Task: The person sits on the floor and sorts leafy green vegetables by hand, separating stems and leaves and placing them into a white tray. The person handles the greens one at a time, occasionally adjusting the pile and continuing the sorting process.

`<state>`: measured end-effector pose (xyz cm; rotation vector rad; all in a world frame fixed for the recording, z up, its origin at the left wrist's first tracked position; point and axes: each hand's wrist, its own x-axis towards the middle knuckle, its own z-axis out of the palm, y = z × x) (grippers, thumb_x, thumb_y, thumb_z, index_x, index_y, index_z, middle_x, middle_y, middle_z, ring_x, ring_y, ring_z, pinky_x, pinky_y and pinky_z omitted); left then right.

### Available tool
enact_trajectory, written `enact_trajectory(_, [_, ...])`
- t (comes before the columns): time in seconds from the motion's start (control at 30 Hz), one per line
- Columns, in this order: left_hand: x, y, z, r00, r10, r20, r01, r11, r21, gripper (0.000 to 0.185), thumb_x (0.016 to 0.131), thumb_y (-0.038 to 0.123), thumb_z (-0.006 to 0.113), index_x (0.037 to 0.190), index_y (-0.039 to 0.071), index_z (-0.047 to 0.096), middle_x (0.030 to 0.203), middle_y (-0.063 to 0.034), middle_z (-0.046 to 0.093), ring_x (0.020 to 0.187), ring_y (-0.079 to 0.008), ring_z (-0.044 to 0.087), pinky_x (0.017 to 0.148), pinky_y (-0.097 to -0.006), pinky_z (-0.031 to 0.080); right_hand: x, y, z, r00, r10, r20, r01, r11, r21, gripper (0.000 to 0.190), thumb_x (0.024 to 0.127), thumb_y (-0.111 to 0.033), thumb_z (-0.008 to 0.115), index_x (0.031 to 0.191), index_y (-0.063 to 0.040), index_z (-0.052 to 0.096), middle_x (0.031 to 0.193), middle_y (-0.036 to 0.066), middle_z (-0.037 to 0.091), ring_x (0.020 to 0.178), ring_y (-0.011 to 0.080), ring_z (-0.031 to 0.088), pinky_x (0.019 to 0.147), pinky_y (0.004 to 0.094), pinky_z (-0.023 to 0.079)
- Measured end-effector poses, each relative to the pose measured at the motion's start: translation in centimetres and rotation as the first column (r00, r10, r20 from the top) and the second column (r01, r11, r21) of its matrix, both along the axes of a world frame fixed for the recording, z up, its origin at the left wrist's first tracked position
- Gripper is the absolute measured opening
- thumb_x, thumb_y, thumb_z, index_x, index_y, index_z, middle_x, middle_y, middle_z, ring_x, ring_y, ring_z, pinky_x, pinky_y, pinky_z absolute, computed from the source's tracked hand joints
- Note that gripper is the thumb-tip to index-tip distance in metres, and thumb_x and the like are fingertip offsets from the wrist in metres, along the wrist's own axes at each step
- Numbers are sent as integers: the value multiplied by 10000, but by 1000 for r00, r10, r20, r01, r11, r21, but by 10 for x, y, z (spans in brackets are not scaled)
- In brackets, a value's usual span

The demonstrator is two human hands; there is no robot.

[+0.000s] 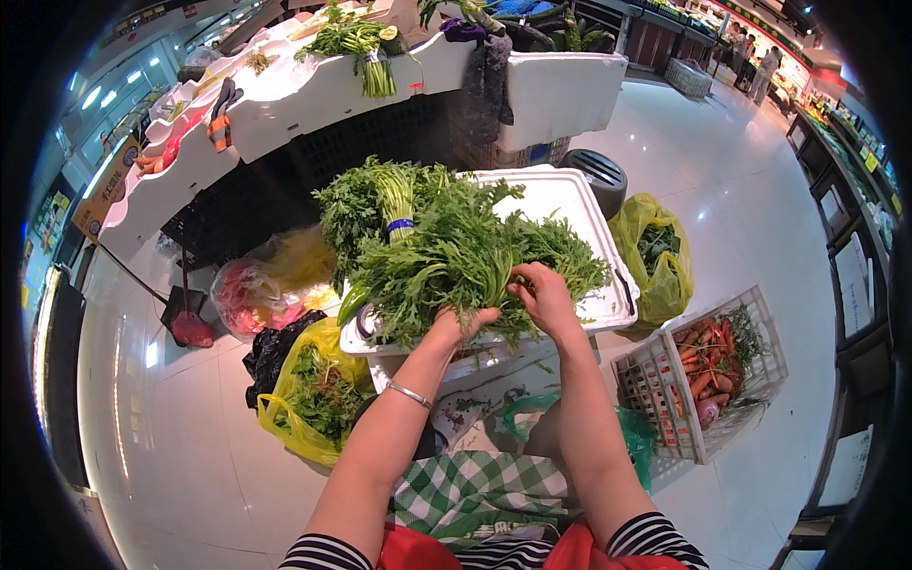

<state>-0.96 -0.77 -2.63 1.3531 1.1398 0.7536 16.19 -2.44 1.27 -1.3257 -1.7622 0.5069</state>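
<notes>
My left hand (462, 326) grips a loose bunch of leafy greens (449, 249) with feathery, chrysanthemum-like leaves. At the bunch's right side, the curled fingers of my right hand (545, 298) pinch its stems; the fingertips are partly hidden. Beneath lies a white foam box lid (598, 263) bearing more loose greens (563, 246). Behind the held bunch rests another bundle of greens (397, 192), its pale stems bound with blue tape (400, 225). A green pepper (352, 305) sits at the lid's left edge.
Yellow bags of greens stand left (320, 399) and right (670, 267). A plastic crate (702, 456) of carrots is at my right, a green bag (636, 434) beside it. A foam-box vegetable display (320, 89) runs across the back, near a dark bin (597, 178). People (766, 71) stand far off.
</notes>
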Motion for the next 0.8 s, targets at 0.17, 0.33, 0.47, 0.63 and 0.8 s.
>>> enact_trajectory(0.17, [3, -5, 6, 998, 40, 44, -36, 994, -99, 417, 664, 132, 717, 1051, 25, 605, 1028, -79, 620, 931, -194, 569, 860, -333, 425, -1, 3, -3, 982, -136, 128, 122, 986, 111, 95, 761, 7, 571, 852, -21, 572, 776, 121, 558, 667, 264, 566, 588, 331, 445])
enact_trajectory(0.33, [3, -6, 21, 967, 97, 235, -17, 947, -321, 278, 681, 261, 720, 870, 61, 677, 989, -69, 626, 1042, -197, 498, 1000, -343, 240, 13, 11, -5, 908, -317, -274, 384, 892, 240, 91, 784, -104, 595, 853, -44, 591, 775, 116, 566, 663, 259, 567, 606, 355, 449])
enact_trajectory(0.47, [2, -7, 28, 946, 171, 274, -79, 946, -315, 226, 701, 302, 706, 748, 87, 658, 1001, -35, 611, 1091, -190, 430, 1002, -373, 179, 26, 8, -12, 980, -194, 53, 199, 973, -115, 250, 737, -180, 680, 972, -103, 649, 781, 116, 574, 689, 250, 574, 630, 332, 458])
enact_trajectory(0.63, [3, -5, 27, 885, 200, 419, -85, 957, -278, 221, 756, 221, 678, 892, 50, 645, 926, -24, 602, 909, -145, 504, 875, -299, 344, -1, 3, -14, 983, -166, -81, 162, 986, -48, 192, 763, -196, 662, 909, -72, 669, 768, 106, 592, 656, 215, 578, 595, 303, 448])
enact_trajectory(0.8, [7, -2, 18, 836, 201, 510, -48, 954, -296, 249, 775, 139, 646, 996, 27, 616, 1024, -53, 599, 931, -151, 546, 870, -287, 398, -36, 0, -10, 913, -106, -395, 80, 993, -81, 232, 781, -195, 652, 857, 23, 638, 729, 101, 555, 626, 171, 538, 559, 286, 415])
